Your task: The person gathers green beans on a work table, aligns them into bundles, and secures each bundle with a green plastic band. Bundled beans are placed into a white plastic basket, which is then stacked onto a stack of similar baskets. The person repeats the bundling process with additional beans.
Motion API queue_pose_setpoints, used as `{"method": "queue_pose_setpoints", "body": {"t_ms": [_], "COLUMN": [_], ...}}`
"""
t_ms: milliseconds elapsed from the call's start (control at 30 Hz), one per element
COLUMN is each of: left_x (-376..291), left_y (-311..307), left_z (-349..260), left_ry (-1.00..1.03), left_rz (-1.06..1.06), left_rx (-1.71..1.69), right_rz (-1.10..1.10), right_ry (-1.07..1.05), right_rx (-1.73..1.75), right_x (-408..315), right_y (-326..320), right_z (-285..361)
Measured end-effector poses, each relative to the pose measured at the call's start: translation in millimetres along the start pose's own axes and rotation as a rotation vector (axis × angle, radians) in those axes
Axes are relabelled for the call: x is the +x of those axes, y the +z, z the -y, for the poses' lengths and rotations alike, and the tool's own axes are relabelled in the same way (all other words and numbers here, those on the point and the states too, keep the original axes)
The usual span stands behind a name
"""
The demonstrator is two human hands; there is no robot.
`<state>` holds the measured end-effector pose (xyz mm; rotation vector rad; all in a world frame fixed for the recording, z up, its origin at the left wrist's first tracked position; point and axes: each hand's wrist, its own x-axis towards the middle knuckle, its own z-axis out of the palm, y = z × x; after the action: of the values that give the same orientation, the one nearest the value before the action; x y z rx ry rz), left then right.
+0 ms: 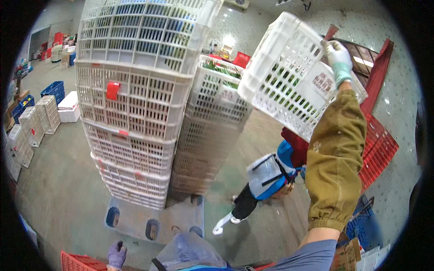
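Observation:
My right hand point(335, 56), in a pale glove with an olive sleeve guard on the forearm, grips the rim of a white plastic crate point(284, 71) at the upper right. The crate is tilted, and green produce shows through its slots. My left hand point(117, 254), in a purple glove, is low at the left beside a red crate point(79, 262); its fingers look curled, and whether it holds anything is unclear. Before me rises a tall stack of white slotted crates point(130, 98). Just behind it stands a second stack point(217, 108) with green leafy produce in its top crate.
A person point(264, 172) in a blue and white apron stands beyond the raised crate. A plastic pallet point(135, 216) lies under the stacks. White and blue crates point(54, 91) line the left side. Red slatted panels point(379, 145) and blue crates point(362, 223) are at the right.

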<state>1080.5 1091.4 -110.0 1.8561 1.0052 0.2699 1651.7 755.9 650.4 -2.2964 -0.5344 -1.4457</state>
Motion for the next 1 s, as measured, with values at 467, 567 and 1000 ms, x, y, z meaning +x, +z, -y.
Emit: {"method": "queue_pose_setpoints", "body": {"t_ms": [467,567,1000], "left_x": [200.0,230.3,317.0], "left_y": [7.9,4.9,26.7], "left_z": [-432.0,-484.1,-545.7], "left_ry": [0.885,0.996,1.194], "left_rz": [-0.644,-0.775,-1.059], "left_rx": [0.138,0.178,0.512], "right_rz": [0.012,0.02,-0.26], "right_ry": [-0.381,-0.352,-0.693], "right_rx": [0.058,0.051,-0.055], "right_x": [62.0,57.7,109.0], "right_y": [134.9,140.3,177.9], "right_z": [-2.1,-3.9,8.9]}}
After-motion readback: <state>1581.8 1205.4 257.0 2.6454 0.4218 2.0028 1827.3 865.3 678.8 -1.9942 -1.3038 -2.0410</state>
